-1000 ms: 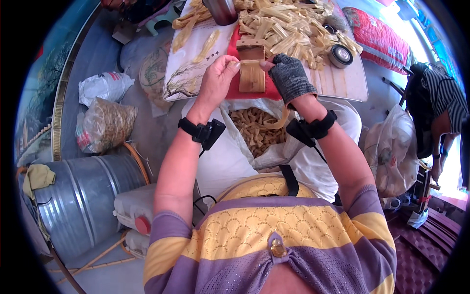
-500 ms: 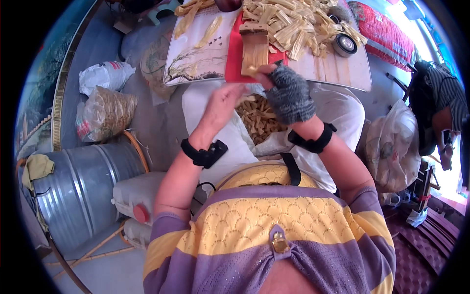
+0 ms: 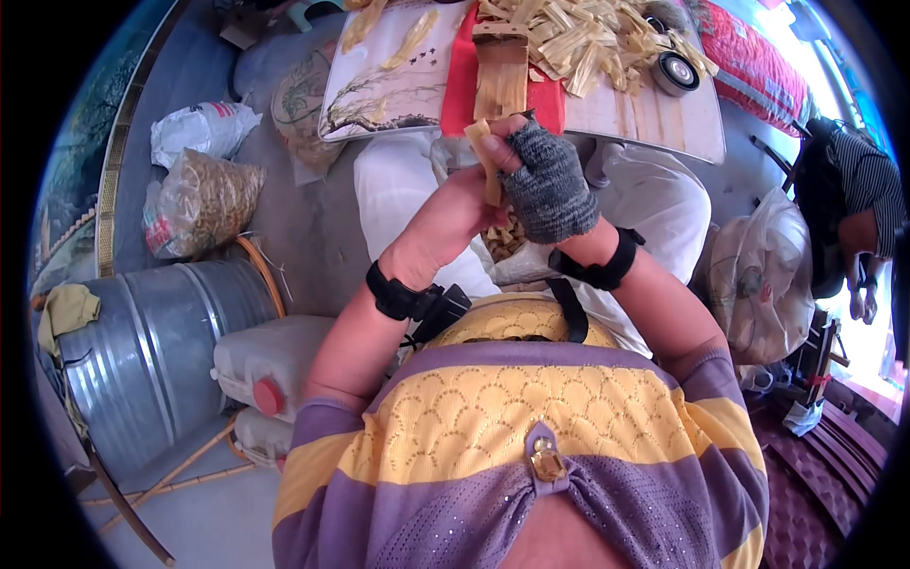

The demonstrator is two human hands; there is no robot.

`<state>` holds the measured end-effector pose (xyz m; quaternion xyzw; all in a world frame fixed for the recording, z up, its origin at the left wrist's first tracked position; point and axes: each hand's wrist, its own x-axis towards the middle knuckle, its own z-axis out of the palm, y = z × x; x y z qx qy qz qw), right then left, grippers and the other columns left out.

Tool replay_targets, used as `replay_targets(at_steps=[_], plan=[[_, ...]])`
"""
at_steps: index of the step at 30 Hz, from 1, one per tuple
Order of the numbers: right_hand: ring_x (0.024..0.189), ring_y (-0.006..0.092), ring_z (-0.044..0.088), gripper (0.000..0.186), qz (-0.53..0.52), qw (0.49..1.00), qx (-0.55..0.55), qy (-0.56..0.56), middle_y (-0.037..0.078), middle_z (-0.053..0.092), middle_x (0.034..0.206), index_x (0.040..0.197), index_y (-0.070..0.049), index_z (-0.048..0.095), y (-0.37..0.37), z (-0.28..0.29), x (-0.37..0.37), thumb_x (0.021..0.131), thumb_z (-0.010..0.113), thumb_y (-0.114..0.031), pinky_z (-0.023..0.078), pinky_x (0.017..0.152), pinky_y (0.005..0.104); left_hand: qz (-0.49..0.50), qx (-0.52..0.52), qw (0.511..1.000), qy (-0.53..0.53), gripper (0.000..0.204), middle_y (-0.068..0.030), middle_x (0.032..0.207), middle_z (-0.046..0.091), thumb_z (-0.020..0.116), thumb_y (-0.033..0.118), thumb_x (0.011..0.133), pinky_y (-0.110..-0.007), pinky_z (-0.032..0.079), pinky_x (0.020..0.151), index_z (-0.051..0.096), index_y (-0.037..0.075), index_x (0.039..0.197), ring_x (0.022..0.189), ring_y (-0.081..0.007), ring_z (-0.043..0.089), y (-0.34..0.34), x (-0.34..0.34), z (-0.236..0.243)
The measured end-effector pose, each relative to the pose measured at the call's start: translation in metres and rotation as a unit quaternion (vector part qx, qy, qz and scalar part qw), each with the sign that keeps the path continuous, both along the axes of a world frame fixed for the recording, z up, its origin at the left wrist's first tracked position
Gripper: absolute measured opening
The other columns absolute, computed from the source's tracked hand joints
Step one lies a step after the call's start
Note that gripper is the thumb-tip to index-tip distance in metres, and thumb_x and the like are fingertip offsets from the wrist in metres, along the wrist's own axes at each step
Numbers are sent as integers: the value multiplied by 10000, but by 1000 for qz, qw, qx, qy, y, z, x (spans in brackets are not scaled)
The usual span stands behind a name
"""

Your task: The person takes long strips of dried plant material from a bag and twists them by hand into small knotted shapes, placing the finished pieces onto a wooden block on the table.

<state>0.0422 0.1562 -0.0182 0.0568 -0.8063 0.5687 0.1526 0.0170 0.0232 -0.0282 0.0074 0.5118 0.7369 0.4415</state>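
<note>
A flat, pale yellow strip point(image 3: 489, 169) stands between my two hands in front of the table edge. My left hand point(image 3: 453, 209), bare, closes on its lower part. The thumb and fingers of my right hand point(image 3: 552, 182), in a grey knitted fingerless glove, pinch its upper part. A small dark tip shows at the right fingers; what it belongs to is hidden. Just beyond the hands, a wooden piece point(image 3: 500, 81) lies on a red sheet point(image 3: 459, 90). Under the hands, partly covered, a pale sack between my knees holds many short yellow pieces point(image 3: 500, 243).
Loose yellow strips point(image 3: 583, 43) are heaped on the table point(image 3: 379, 95), beside a round black-rimmed roll point(image 3: 676, 73). A metal drum point(image 3: 171, 346) and a plastic jug point(image 3: 275, 365) stand left, below filled bags point(image 3: 209, 201). On the right are a red sack point(image 3: 754, 71) and a plastic bag point(image 3: 763, 275).
My hands have come together, and a strip now stands upright between them. The left hand has moved right, covering more of the sack of pieces.
</note>
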Motion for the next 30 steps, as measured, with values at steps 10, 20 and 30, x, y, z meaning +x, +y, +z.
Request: replay_targets(at_steps=[10,20,30], plan=[[771,247,564,229,103,981,-33,-160,102,571,827,967,-42,574,14,-7,1,755,599,-126,447,700,306,134,-215,679,689,356,-119,907,562,473,-67,727,-377,413,759,547,37,1058,858,-305,516,-3,6,11],[816,172,557,233,166,971,-78,154,85,557,937,1043,-13,540,-3,86,39,815,539,-55,460,695,273,278,-32,403,872,272,-127,947,548,490,187,829,-338,433,760,578,-8,997,838,-250,533,-7,8,95],[713,296,579,201,55,997,38,48,155,583,777,927,-53,591,-5,34,20,799,595,-208,453,633,369,124,-41,898,419,96,-34,879,591,495,52,884,-237,442,720,513,-4,959,776,-110,568,-24,0,41]])
